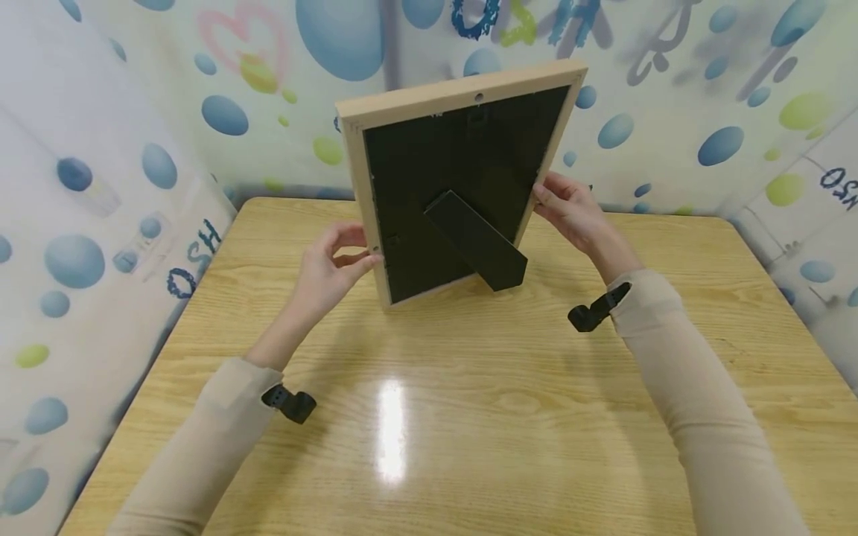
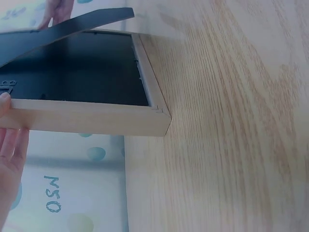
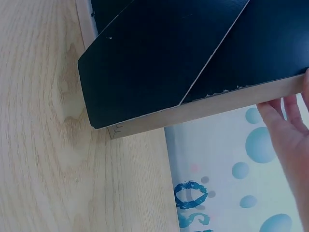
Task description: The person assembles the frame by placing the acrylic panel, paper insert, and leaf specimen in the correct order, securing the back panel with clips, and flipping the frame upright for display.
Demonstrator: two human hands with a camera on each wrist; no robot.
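Note:
A picture frame (image 1: 462, 88) with a pale wooden border stands tilted over the far part of the table, its black backing board (image 1: 415, 186) facing me. From that board a black easel leg (image 1: 479, 242) sticks out, angled down to the right. My left hand (image 1: 328, 260) grips the frame's left side low down, thumb on the back edge. Higher up on the opposite side, my right hand (image 1: 576, 212) pinches the border between thumb and fingers. In the left wrist view, a lower corner of the wooden border (image 2: 96, 118) is right at the tabletop. The picture side is hidden.
The wood-grain table (image 1: 482, 417) has rounded far corners and a bright light reflection near its middle. Close behind and along the sides hang pale curtain walls (image 1: 268, 156) with blue and green dots and lettering. A black wrist camera (image 1: 295, 406) is strapped to each forearm.

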